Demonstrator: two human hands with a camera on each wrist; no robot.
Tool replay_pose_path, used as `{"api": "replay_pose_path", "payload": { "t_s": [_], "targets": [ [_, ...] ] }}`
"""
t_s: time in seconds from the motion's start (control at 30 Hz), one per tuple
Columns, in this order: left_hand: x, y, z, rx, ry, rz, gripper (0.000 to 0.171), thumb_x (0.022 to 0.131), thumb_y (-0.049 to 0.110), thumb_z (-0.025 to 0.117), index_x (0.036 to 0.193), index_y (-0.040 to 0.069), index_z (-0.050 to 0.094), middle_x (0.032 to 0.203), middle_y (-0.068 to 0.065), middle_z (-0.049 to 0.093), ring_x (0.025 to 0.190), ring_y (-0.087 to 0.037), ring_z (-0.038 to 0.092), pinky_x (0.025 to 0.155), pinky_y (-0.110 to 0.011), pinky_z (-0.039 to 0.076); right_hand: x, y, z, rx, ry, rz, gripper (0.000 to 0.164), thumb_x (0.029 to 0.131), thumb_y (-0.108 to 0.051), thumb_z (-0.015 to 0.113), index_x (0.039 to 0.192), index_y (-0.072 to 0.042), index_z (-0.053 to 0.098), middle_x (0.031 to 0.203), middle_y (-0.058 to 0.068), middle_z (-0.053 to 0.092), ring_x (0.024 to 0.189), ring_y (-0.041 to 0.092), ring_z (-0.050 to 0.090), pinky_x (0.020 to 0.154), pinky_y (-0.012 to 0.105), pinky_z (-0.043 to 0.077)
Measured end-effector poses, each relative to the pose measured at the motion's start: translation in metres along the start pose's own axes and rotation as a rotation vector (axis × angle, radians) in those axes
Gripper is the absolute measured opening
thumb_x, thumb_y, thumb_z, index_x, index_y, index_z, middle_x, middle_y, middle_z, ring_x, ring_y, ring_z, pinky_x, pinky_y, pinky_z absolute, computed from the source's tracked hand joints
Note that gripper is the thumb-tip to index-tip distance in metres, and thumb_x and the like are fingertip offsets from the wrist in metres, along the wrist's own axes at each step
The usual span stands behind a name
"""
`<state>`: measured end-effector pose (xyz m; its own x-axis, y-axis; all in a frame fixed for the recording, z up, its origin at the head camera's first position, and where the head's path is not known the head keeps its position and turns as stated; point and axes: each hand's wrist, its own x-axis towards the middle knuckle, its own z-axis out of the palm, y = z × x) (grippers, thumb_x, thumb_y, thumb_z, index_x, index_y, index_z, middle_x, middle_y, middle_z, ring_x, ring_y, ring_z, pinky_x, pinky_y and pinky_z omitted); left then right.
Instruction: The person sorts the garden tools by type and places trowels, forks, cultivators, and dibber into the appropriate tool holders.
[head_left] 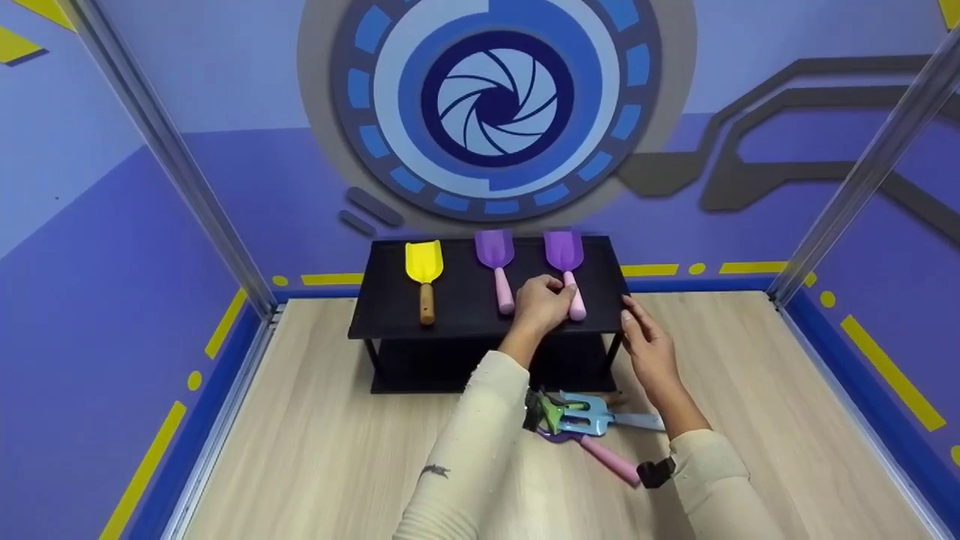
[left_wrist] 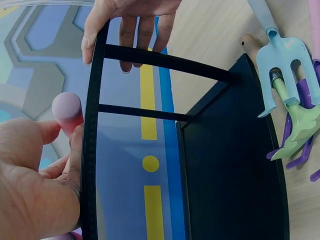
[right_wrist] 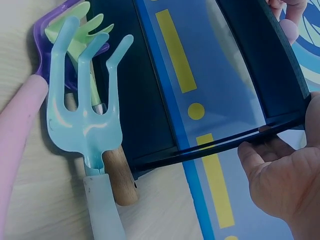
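Observation:
My left hand (head_left: 544,304) pinches the pink handle of a purple hand shovel (head_left: 563,250) lying at the right of the black two-tier shelf's top (head_left: 457,304). In the left wrist view, thumb and fingers close around the handle's end (left_wrist: 67,107). My right hand (head_left: 651,349) grips the shelf's right edge, thumb on one face of the board and fingers on the other in the left wrist view. Another purple shovel (head_left: 494,249) with a pink handle lies just left of my left hand. Farther left is a yellow shovel (head_left: 424,260) with a wooden handle.
On the wooden table before the shelf's right front lies a pile: a light blue hand fork (right_wrist: 85,125), a green claw rake (left_wrist: 295,120), a purple tool with a pink handle (head_left: 611,459), and a wooden handle (right_wrist: 120,180). Blue patterned walls (head_left: 247,180) enclose the back and sides.

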<state>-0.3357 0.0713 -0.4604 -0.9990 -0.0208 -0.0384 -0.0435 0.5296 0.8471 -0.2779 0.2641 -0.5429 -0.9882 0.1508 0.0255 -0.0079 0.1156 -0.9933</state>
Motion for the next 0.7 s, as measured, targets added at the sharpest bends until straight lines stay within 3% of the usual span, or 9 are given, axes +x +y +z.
{"api": "replay_pose_path", "payload": {
  "t_s": [0.43, 0.7],
  "targets": [
    [-0.006, 0.003, 0.001, -0.001, 0.025, 0.033, 0.027, 0.103, 0.035, 0.070, 0.114, 0.011, 0.077, 0.109, -0.005, 0.080, 0.113, -0.022, 0.072, 0.105, -0.036, 0.055, -0.002, -0.002, -0.002, -0.012, 0.003, 0.004, 0.057, 0.112, -0.051, 0.048, 0.165, -0.031, 0.040, 0.177, 0.000, 0.031, 0.160, 0.023, 0.039, 0.129, 0.045, 0.037],
    [-0.013, -0.005, 0.010, -0.046, 0.166, 0.049, 0.020, 0.100, 0.029, 0.073, 0.104, 0.010, 0.077, 0.092, -0.003, 0.080, 0.092, -0.019, 0.075, 0.090, -0.036, 0.058, -0.003, -0.002, -0.002, -0.042, -0.009, 0.006, 0.059, 0.111, -0.053, 0.049, 0.165, -0.034, 0.039, 0.176, -0.001, 0.032, 0.159, 0.021, 0.040, 0.128, 0.042, 0.038]
  ]
}}
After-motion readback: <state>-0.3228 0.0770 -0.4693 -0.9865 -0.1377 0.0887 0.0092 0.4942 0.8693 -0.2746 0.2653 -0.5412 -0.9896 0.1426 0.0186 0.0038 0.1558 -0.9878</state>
